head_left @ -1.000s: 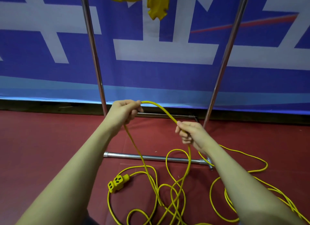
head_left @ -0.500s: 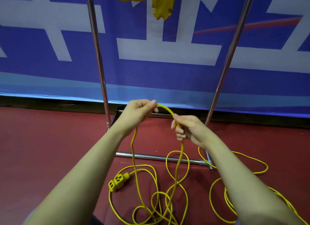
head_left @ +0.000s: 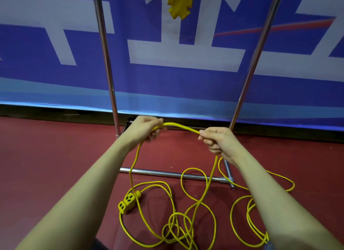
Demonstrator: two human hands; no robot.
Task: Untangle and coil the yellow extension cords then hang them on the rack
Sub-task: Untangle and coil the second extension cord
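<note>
Hands are gripping one cord (head_left: 181, 126) at waist height: left hand (head_left: 144, 128) and right hand (head_left: 216, 140) curling around it, likely measuring a loop; the rest is lying tangled on the floor (head_left: 46, 156) below the rack (head_left: 106, 59).

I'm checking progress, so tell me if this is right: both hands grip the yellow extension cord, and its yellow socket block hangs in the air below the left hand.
Not quite. The head view shows the left hand and right hand both gripping the yellow extension cord, but its yellow socket block lies on the red floor, not hanging in the air.
</note>
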